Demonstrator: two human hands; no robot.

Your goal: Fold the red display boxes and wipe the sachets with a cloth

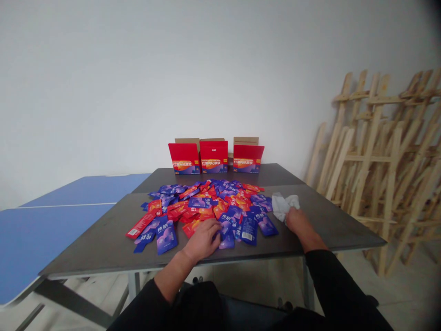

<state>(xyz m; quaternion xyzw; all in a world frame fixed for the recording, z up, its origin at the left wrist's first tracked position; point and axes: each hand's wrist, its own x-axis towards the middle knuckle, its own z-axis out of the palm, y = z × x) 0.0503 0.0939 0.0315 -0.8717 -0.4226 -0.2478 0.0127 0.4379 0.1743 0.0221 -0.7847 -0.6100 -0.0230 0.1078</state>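
Note:
Squeezed in my right hand (296,221) is a crumpled white cloth (281,205), at the right side of the dark table. The fingers are closed round its near end, and the rest spreads leftward. My left hand (204,240) rests at the near edge of a heap of flat pouches. Its fingers are loosely bent with a gap to the thumb, touching or just beside a purple pouch (226,226); I see nothing held in them. Red pouches (144,225) and purple ones lie mixed and overlapping in the heap.
Along the table's (103,239) far end stand three red and purple cartons, a left one (185,158), a middle one (213,156) and a right one (246,158), flaps raised. A blue table (69,230) adjoins on the left. Wooden easels (372,156) lean at the right wall.

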